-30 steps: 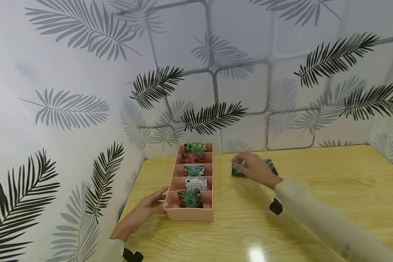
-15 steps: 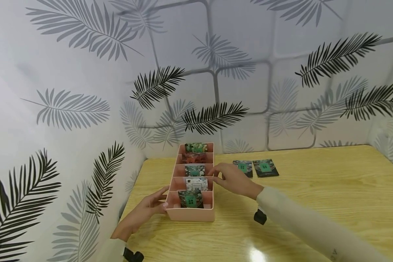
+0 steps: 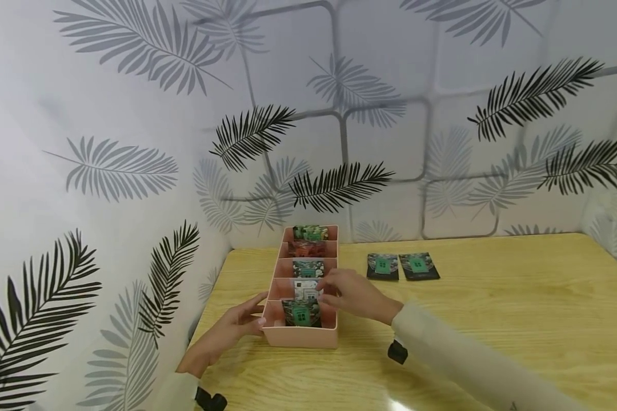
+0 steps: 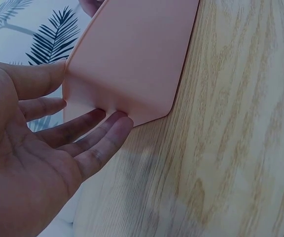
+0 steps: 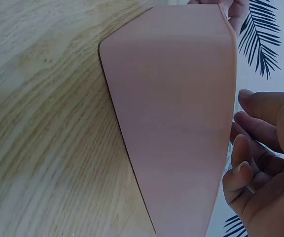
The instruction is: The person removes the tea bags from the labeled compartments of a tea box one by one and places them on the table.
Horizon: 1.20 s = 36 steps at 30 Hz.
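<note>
A long pink divided box [image 3: 300, 338] stands on the table, one small printed packet in each compartment. At its near left corner my left hand [image 3: 233, 322] rests with the thumb by the rim; in the left wrist view its fairly straight fingers [image 4: 102, 148] touch the pink wall. My right hand [image 3: 357, 294] is over the box's right edge, fingertips right at the white packet [image 3: 304, 289] in the second compartment from the front. The right wrist view shows that thumb and bent fingers [image 5: 238, 170] apart, nothing visible between them. A dark green packet [image 3: 301, 313] leans in the front compartment.
Two dark packets with green fronts, a left one [image 3: 383, 266] and a right one [image 3: 419, 266], lie side by side right of the box. Behind the wooden table [image 3: 493, 319] rises a leaf-patterned wall [image 3: 380, 137].
My right hand has moved left from the two packets on the table, past the box's right edge, to the white packet. The left hand has stayed at the box corner.
</note>
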Tool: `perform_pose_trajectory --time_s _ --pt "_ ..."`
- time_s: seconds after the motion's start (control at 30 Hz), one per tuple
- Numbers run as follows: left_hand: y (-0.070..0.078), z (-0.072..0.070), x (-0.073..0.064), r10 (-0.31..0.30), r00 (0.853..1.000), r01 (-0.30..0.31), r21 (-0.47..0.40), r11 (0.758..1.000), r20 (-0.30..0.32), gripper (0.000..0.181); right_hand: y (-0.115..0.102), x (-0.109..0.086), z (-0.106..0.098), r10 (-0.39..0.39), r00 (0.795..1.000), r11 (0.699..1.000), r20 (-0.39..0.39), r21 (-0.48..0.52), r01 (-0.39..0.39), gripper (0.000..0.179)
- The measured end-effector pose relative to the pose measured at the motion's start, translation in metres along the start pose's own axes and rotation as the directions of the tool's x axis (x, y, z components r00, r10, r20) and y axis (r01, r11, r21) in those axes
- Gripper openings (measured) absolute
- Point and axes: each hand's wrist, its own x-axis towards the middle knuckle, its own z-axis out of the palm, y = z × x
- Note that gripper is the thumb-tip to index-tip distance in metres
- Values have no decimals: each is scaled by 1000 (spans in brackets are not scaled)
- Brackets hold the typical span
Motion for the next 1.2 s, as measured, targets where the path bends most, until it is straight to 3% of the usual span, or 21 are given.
perform_pose_trajectory --time_s 0.4,0.83,1.07,1.2 --pt "-1 2 -1 -25 999 25 2 1000 -21 62 -8 1 15 -65 998 992 10 -111 66 12" --pt "3 2 0 -14 1000 14 7 1000 -16 62 -18 -1 17 -135 991 982 17 -131 136 8" --pt "4 2 -1 -14 1000 15 8 1000 -18 64 -20 -2 14 -112 993 992 38 -54 114 10" --pt "4 4 -2 -15 1000 15 3 1000 -22 64 -17 -3 13 -93 996 996 6 -12 93 12"
